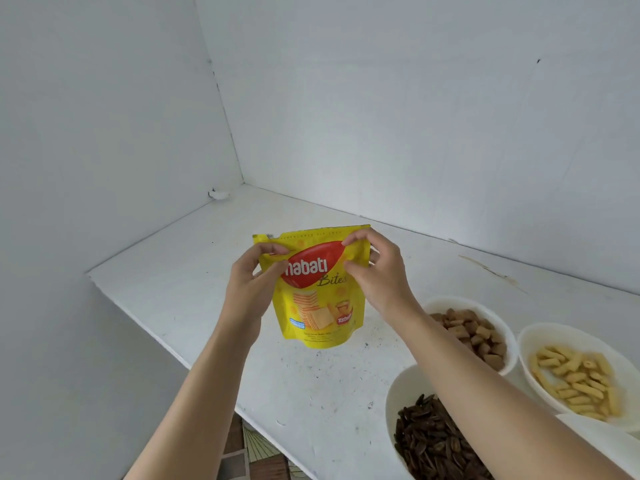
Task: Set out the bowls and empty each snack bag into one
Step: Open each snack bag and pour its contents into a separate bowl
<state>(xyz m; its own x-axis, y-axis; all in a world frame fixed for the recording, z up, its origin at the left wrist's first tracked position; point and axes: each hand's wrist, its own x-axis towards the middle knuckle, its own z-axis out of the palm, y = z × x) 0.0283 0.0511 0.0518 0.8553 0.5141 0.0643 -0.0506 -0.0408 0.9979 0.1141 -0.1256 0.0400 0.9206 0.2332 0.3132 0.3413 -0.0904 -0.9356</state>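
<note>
A yellow Nabati Bites snack bag (317, 299) is held upright above the white table (194, 258), its top strip still closed. My left hand (251, 285) pinches its upper left corner and my right hand (375, 271) pinches its upper right edge. At the right stand three white bowls: one (491, 308) with brown square snacks, one (530, 341) with pale yellow stick snacks, one (398, 396) with dark seeds, partly behind my right forearm. The rim of a fourth white bowl (595, 434) shows at the lower right; its inside is out of view.
White walls close the table in at the left and the back, meeting in the far corner. The table's near edge runs diagonally from the left to the bottom, with patterned floor (249, 455) below it. A small white scrap (218, 194) lies in the far corner.
</note>
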